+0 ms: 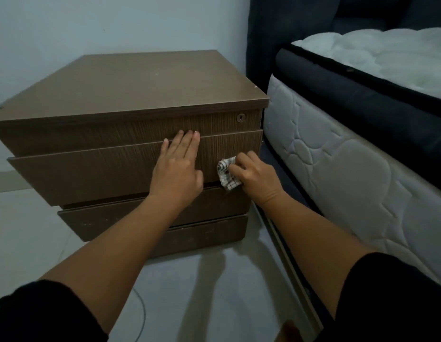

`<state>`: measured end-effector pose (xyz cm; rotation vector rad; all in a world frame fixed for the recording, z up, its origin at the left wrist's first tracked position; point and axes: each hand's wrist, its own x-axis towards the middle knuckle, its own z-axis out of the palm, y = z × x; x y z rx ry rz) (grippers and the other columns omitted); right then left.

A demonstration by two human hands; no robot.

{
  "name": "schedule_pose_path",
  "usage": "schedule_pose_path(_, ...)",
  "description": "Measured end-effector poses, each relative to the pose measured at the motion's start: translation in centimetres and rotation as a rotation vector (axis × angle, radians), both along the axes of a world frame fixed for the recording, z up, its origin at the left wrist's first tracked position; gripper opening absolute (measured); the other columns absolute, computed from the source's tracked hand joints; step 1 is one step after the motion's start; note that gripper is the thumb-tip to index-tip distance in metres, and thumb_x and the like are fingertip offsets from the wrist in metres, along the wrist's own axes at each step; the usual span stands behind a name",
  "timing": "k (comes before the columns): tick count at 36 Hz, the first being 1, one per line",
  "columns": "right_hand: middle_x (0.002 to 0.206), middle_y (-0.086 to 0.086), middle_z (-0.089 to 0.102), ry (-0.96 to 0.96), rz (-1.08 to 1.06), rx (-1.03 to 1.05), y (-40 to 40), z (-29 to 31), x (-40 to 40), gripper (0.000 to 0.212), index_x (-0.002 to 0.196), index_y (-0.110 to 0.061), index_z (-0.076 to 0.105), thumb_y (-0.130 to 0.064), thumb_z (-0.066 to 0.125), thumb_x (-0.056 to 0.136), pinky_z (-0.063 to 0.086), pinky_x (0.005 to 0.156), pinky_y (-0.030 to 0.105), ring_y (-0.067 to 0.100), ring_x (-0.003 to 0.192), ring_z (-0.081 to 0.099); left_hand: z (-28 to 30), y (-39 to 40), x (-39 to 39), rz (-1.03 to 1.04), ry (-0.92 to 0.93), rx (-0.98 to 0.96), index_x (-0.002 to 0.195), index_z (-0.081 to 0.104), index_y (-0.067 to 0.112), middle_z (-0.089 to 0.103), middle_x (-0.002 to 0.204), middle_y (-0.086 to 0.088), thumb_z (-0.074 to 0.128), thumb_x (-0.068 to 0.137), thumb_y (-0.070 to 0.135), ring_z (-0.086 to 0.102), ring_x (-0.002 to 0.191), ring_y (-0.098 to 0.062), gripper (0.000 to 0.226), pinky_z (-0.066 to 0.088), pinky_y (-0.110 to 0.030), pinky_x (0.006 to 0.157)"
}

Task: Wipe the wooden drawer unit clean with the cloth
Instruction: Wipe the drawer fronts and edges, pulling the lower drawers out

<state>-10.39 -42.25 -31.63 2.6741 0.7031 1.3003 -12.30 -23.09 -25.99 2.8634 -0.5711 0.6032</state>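
Two hands on drawer unit (130, 99) (second drawer ajar): right hand (254, 175) grips cloth (226, 175).

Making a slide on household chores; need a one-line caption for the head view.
Left hand braces wooden drawer unit; right hand wipes with checked cloth.

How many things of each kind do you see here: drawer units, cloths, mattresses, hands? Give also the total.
Drawer unit: 1
Cloth: 1
Mattress: 1
Hands: 2, the left hand flat on a drawer front, the right hand holding the cloth
Total: 5
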Motion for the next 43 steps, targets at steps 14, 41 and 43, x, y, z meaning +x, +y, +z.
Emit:
schedule_pose_path(14, 0.088, 0.013, 0.061, 0.517, -0.223, 0.037, 1.1, -1.2, -2.1, 0.034, 0.093, -0.008, 0.068, 0.002, 0.077, 0.062, 0.034, 0.046, 0.024, 0.032, 0.076, 0.06, 0.0, 0.3, 0.0, 0.003, 0.026, 0.032, 0.154, 0.01, 0.011, 0.016, 0.161, -0.005, 0.047, 0.089, 0.021, 0.009, 0.15, -0.019, 0.075, 0.005, -0.037, 0.122)
schedule_pose_path(41, 0.136, 0.01, 0.049, 1.154, -0.328, 0.107, 10.0, -1.2, -3.0, 0.091, 0.15, -0.03, 0.004, -0.013, 0.064, 0.083, 0.046, 0.094, 0.04, 0.03, 0.119, 0.052, -8.1, 8.5, -2.5, 0.239, 0.524, 0.077, 0.155, 0.0, 0.014, -0.002, 0.163, -0.001, 0.045, 0.095, 0.026, -0.004, 0.15, -0.019, 0.076, 0.009, -0.043, 0.121)
schedule_pose_path(43, 0.133, 0.013, 0.051, 1.173, -0.347, 0.134, 10.3, -1.3, -2.8, 0.091, 0.149, -0.03, 0.003, -0.013, 0.063, 0.083, 0.047, 0.091, 0.041, 0.031, 0.116, 0.054, -8.1, 8.7, -2.3, 0.241, 0.533, 0.074, 0.155, 0.0, 0.014, 0.0, 0.163, -0.001, 0.045, 0.095, 0.026, -0.003, 0.151, -0.019, 0.076, 0.009, -0.044, 0.121)
